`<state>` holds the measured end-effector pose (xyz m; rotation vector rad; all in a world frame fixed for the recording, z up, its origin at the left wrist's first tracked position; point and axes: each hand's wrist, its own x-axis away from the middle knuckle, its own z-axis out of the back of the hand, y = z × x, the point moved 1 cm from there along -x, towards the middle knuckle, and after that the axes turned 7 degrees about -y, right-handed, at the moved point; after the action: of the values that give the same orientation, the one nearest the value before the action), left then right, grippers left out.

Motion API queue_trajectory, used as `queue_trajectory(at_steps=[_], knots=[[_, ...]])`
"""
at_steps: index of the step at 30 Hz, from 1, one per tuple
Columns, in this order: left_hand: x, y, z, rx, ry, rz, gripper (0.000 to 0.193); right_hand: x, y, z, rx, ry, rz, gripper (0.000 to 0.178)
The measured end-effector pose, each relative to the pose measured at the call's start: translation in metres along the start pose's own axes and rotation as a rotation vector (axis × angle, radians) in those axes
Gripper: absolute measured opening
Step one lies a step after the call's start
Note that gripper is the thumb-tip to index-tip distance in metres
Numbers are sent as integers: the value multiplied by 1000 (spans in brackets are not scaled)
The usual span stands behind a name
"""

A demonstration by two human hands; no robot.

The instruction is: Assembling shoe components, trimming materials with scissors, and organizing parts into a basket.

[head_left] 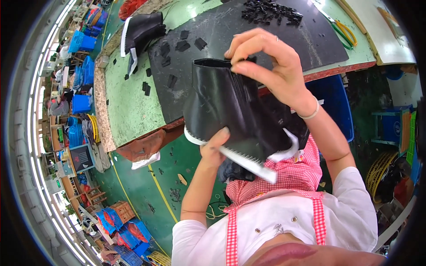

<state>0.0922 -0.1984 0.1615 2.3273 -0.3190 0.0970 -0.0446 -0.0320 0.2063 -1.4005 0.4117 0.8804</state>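
Observation:
A black ankle boot (pixel 213 97) with a white sole hangs in front of me, its opening upward, at the table's near edge. My left hand (pixel 214 148) grips it low down, the thumb on the black upper just above the sole. At the top, my right hand (pixel 270 60) pinches the rim of the opening, the fingers bent over it; whether a small piece is between them I cannot tell. Behind the boot, partly hidden, is another black shape (pixel 288 122) with a white strip (pixel 286 148), which looks like a second boot.
A black mat (pixel 191 26) covers much of the green table (pixel 133 104). On it lie loose black patches (pixel 182 45) and a pile of small black pieces (pixel 270 12). Another boot (pixel 144 31) lies far left, scissors (pixel 344 35) far right. A blue bin (pixel 341 106) stands below.

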Motion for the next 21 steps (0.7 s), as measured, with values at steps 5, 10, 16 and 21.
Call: queue_trajectory(at_steps=[5,10,16,21], knots=[[3,3,14,56,-34,-58,71,4,-13,11,3,-323,-92,33],[0,3,20,104,-95,-15,71,4,-16,11,4,-331,-94,29],[-4,11,12,-80,48,-78,69,2,-15,21,-51,-321,-87,22],[-26,40,-29,-695,-177,-247,71,2,4,29,-48,436,-147,20]])
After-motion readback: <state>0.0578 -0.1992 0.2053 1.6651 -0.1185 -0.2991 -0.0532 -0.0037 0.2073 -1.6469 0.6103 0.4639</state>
